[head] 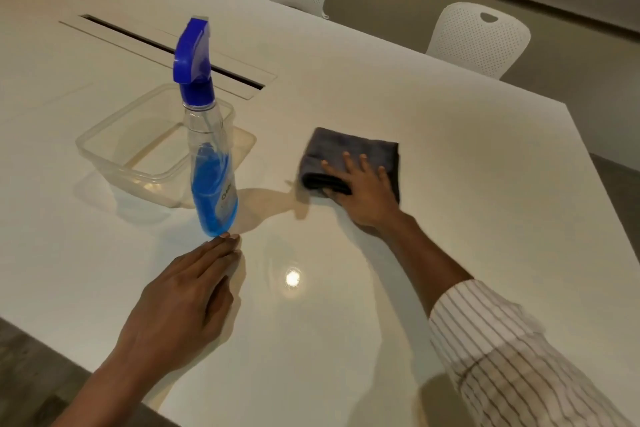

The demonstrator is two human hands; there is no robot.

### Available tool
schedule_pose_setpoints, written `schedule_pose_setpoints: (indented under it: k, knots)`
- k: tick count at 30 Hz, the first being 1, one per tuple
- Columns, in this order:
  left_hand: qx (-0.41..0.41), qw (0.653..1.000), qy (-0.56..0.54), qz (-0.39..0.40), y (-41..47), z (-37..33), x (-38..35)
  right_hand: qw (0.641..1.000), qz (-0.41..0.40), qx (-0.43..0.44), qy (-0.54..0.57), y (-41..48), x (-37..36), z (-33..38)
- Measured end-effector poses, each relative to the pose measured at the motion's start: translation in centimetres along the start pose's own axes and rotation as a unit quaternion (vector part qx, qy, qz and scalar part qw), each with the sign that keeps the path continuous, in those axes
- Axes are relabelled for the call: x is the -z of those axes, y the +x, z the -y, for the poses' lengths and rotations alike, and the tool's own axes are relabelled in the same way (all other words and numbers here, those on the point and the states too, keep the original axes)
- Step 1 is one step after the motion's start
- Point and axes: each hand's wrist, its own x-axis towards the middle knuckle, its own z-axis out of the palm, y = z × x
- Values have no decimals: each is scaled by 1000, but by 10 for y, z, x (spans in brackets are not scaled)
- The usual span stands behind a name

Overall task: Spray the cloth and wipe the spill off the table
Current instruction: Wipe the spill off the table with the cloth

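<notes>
— Where's the cloth?

— The folded grey microfibre cloth [349, 158] lies on the white table [450, 156], with the right hand [360, 191] pressed flat on it, fingers spread.

— Anything close by?

— The spray bottle [213, 163] stands upright just left, against a clear plastic container [138, 149]. The left hand [187, 302] lies flat — fingertips at the bottle's base.
</notes>
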Motion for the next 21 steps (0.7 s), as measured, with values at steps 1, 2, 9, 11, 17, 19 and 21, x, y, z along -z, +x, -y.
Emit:
schedule_pose_setpoints:
  k: [1, 2, 9, 11, 17, 19, 21]
  knots:
    - [1, 1000, 3, 1, 1, 0, 0, 1000, -3, 19, 2, -9, -2, 13]
    - [1, 1000, 6, 2, 1, 0, 0, 999, -5, 38, 3, -22, -5, 26]
    - [8, 1000, 12, 11, 1, 0, 1, 991, -4, 130, -9, -172, -15, 71]
    - [7, 1000, 14, 9, 1, 0, 2, 991, 15, 133, -14, -212, -17, 60]
    - [-1, 1000, 2, 9, 1, -1, 1, 1000, 3, -2, -9, -253, -7, -35]
    - [-4, 1000, -2, 9, 1, 0, 1, 997, 0, -69, 22, -259, -3, -69]
    - [-7, 1000, -5, 5, 1, 1, 0, 992, 2, -121, 39, -267, -2, -86]
